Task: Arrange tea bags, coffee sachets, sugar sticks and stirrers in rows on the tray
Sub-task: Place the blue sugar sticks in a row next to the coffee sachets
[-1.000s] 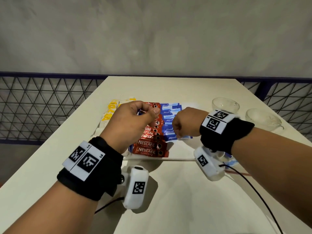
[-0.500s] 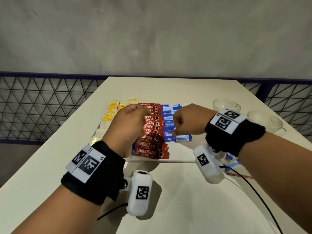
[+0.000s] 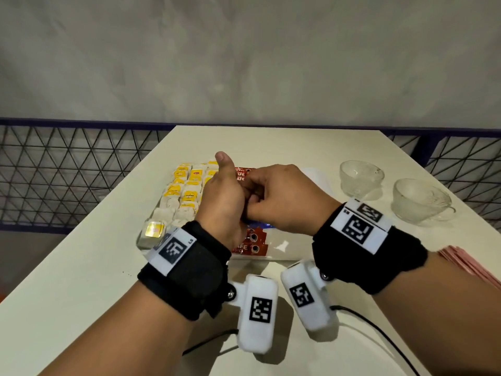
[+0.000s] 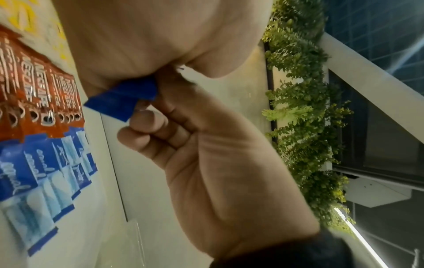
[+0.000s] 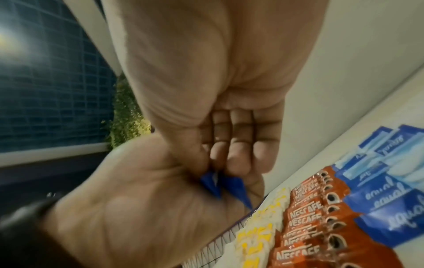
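Note:
Above the white tray (image 3: 284,246) my two hands meet. My left hand (image 3: 230,202) is curled with its thumb up and holds blue sugar sachets (image 4: 123,98) against its palm. My right hand (image 3: 261,202) pinches the same blue sachets (image 5: 234,186) with thumb and fingertips. On the tray lie yellow-tagged tea bags (image 3: 187,187) at the left, red coffee sachets (image 3: 253,242) in a row in the middle, and a row of blue sugar sachets (image 4: 34,172) to the right. The hands hide most of the coffee and sugar rows in the head view.
Two empty glass cups (image 3: 362,176) (image 3: 420,200) stand right of the tray. A pink stack (image 3: 471,264) lies at the table's right edge. A small foil-topped packet (image 3: 153,230) sits at the tray's near left corner. Wire fencing borders the table.
My right hand has left the sugar row and moved left; my left hand has risen from the coffee row with its thumb up. The two now meet over the tray on blue sachets.

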The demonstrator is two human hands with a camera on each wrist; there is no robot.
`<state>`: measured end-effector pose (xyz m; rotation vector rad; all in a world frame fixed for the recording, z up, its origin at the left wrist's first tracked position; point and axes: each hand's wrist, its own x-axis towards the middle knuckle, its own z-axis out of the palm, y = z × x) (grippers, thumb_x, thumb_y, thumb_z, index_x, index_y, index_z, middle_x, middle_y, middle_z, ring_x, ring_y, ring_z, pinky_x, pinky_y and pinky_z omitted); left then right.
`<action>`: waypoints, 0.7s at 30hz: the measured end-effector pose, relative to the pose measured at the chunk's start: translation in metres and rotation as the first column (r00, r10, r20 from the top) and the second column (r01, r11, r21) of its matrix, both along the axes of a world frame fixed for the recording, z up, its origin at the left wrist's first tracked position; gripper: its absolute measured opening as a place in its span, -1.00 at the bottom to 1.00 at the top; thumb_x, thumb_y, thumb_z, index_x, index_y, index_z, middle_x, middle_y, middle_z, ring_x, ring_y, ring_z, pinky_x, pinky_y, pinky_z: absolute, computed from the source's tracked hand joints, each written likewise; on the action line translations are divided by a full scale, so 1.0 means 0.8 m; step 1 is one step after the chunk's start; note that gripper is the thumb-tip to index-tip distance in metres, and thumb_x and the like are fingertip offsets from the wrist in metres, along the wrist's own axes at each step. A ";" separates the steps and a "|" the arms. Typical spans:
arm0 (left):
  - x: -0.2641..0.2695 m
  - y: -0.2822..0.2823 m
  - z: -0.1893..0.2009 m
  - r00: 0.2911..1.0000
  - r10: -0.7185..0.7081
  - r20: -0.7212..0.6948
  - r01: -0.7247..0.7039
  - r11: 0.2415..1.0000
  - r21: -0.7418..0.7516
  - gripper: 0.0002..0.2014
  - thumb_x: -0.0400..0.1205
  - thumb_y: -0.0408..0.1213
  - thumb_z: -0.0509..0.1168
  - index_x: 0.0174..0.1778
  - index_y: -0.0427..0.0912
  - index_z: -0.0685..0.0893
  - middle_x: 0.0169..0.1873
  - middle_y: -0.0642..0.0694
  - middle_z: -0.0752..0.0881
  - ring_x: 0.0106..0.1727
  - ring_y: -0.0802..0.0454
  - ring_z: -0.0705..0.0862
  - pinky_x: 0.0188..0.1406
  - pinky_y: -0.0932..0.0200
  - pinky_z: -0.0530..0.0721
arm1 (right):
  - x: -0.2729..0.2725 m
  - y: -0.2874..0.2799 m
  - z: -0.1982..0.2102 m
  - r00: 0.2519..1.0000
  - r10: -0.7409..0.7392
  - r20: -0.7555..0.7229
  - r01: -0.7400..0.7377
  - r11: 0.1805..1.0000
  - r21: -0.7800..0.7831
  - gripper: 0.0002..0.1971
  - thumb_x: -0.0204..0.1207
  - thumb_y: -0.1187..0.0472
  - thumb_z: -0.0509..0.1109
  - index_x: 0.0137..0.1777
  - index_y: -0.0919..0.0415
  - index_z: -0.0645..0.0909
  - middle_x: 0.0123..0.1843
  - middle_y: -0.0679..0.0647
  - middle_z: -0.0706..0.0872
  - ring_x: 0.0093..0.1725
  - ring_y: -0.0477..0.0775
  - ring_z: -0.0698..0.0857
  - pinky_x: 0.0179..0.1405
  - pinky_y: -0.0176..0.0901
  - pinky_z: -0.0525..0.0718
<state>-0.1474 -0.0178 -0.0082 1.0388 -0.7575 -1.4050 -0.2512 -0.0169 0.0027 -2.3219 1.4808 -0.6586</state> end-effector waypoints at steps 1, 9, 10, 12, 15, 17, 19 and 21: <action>-0.002 0.002 0.001 1.000 -0.016 -0.005 0.016 1.000 -0.004 -0.47 0.75 0.19 -0.09 0.11 -0.20 0.57 -0.68 -0.02 0.67 -0.58 0.12 0.72 -0.57 0.27 0.66 | 0.001 0.001 0.000 0.999 -0.024 -0.025 0.023 1.000 -0.020 -0.92 0.36 0.22 0.39 -0.31 0.03 0.60 -0.40 -0.12 0.62 -0.35 -0.14 0.55 -0.42 -0.36 0.41; 0.005 -0.002 -0.003 0.993 -0.089 0.073 0.096 0.991 -0.096 -0.38 0.70 0.26 -0.04 0.39 -0.20 0.43 -0.29 -0.11 0.63 -0.46 0.13 0.66 -0.51 0.25 0.62 | -0.017 -0.007 -0.001 0.988 -0.080 0.134 0.074 0.996 0.047 -0.95 0.44 0.25 0.42 -0.19 0.08 0.68 -0.29 -0.05 0.73 -0.26 -0.04 0.71 -0.21 -0.21 0.66; 0.010 -0.005 -0.005 0.988 -0.083 0.130 0.099 0.988 -0.118 -0.47 0.71 0.21 0.03 0.26 -0.20 0.50 -0.28 -0.10 0.61 -0.49 0.12 0.61 -0.52 0.24 0.56 | -0.023 -0.008 0.001 0.967 -0.081 0.243 0.058 0.993 0.101 -0.93 0.48 0.27 0.43 -0.17 0.07 0.67 -0.29 -0.03 0.75 -0.26 -0.01 0.74 -0.15 -0.11 0.74; 0.021 -0.005 -0.007 0.967 -0.074 0.245 0.125 0.972 -0.201 -0.71 0.72 0.01 0.19 -0.03 -0.18 0.57 -0.42 0.04 0.56 -0.61 0.20 0.44 -0.57 0.28 0.37 | -0.033 -0.010 0.003 0.926 -0.072 0.370 0.015 0.988 0.156 -0.93 0.53 0.28 0.43 -0.12 0.10 0.66 -0.26 0.04 0.77 -0.27 0.09 0.77 -0.11 0.06 0.78; 0.029 -0.004 -0.009 0.891 -0.032 0.453 0.202 0.922 -0.330 -0.79 0.66 -0.26 0.33 -0.12 -0.39 0.60 -0.56 0.15 0.54 -0.60 0.27 0.42 -0.52 0.36 0.38 | -0.038 -0.011 0.004 0.920 -0.010 0.392 -0.056 0.986 0.157 -0.94 0.55 0.30 0.42 -0.08 0.12 0.67 -0.26 0.04 0.75 -0.31 0.00 0.71 -0.16 0.01 0.75; 0.032 -0.003 -0.008 0.879 -0.008 0.478 0.205 0.909 -0.362 -0.75 0.65 -0.34 0.34 -0.12 -0.52 0.55 -0.52 0.06 0.56 -0.55 0.21 0.44 -0.48 0.35 0.44 | -0.039 -0.012 0.000 0.914 -0.013 0.405 -0.064 0.982 0.175 -0.95 0.54 0.22 0.45 -0.03 0.13 0.66 -0.22 0.05 0.77 -0.29 -0.04 0.72 -0.15 -0.02 0.74; 0.036 -0.003 -0.006 0.903 -0.020 0.430 0.192 0.913 -0.359 -0.78 0.65 -0.35 0.33 -0.10 -0.50 0.57 -0.44 -0.06 0.61 -0.52 0.15 0.48 -0.49 0.32 0.47 | -0.039 -0.013 -0.004 0.916 -0.017 0.401 -0.070 0.977 0.200 -0.90 0.54 0.18 0.46 0.01 0.13 0.67 -0.16 0.07 0.80 -0.20 0.00 0.78 -0.09 -0.01 0.78; 0.037 -0.003 -0.007 0.929 -0.052 0.366 0.176 0.934 -0.311 -0.83 0.67 -0.31 0.31 -0.09 -0.39 0.62 -0.51 -0.04 0.57 -0.60 0.16 0.41 -0.58 0.30 0.40 | -0.038 -0.010 -0.005 0.909 -0.005 0.416 -0.089 0.974 0.207 -0.95 0.56 0.22 0.44 -0.02 0.15 0.69 -0.20 0.06 0.81 -0.23 0.00 0.77 -0.07 -0.01 0.78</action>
